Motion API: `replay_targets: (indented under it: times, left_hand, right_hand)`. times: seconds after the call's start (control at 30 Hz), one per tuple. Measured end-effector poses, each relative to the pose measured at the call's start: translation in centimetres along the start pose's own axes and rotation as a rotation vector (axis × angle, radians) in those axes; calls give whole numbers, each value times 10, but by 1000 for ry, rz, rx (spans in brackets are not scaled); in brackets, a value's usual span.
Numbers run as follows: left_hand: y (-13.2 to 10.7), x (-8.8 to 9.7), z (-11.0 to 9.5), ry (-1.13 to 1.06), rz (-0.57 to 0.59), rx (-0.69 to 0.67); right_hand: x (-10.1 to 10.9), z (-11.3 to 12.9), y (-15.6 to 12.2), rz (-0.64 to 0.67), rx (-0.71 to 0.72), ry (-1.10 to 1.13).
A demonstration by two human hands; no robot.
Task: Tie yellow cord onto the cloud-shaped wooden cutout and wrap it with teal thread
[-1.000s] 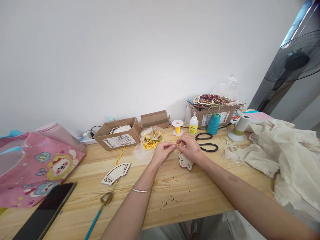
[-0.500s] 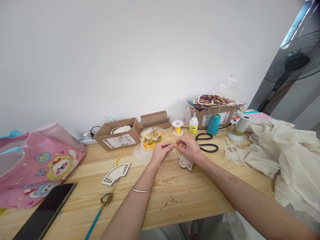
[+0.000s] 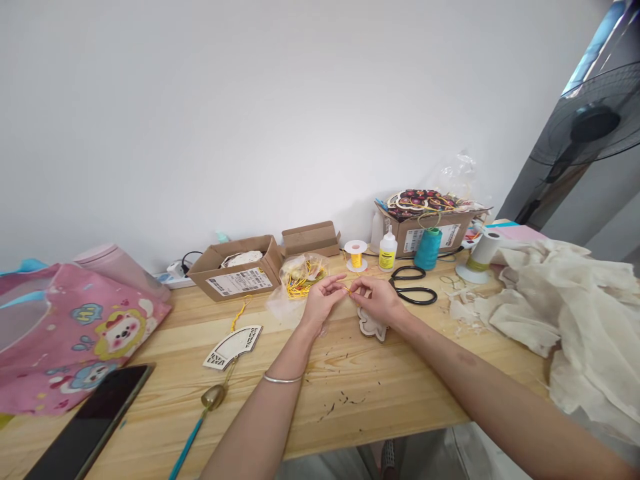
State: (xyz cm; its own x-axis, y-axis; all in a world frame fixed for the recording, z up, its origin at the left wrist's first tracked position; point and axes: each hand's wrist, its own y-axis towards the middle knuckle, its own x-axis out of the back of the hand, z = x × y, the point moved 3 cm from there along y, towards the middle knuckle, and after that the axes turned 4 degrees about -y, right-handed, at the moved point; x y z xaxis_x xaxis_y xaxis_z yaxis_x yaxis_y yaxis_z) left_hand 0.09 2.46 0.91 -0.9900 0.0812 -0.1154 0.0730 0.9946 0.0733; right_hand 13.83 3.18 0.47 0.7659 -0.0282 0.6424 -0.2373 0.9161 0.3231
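Yellow cord (image 3: pixel 347 289) runs between the pinching fingertips of the left hand (image 3: pixel 324 300) and right hand (image 3: pixel 379 300), just above a scalloped wooden cutout (image 3: pixel 371 327).

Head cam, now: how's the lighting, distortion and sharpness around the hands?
Head view: soft, even light, no hard shadows; the white wall runs near blown out. Wide-angle stretch bows the wooden table edge and enlarges the left forearm toward the frame bottom. The left hand and right hand read fairly clearly, but the yellow thread between them is thin and soft, hard to trace.
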Motion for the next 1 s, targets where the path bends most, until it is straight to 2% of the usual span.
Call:
replay_targets:
  times: [0.17,0.3,0.4,0.7,0.87,1.0]
  left_hand:
    - [1,1,1,-15,18,-30]
    - [1,0,2,2,40,-35]
    - [1,0,2,16,45,-35]
    - [1,0,1,24,37,-68]
    - [0,-1,1,11,49,-55]
    - [1,0,1,-4,43,-52]
  right_hand:
    - [-3,2,1,10,21,178]
    - [-1,3,3,-5,-52,355]
    - [0,2,3,-5,-60,409]
    - [2,-2,3,9,33,65]
    - [2,-1,3,-28,40,85]
    - [1,0,2,-11,21,61]
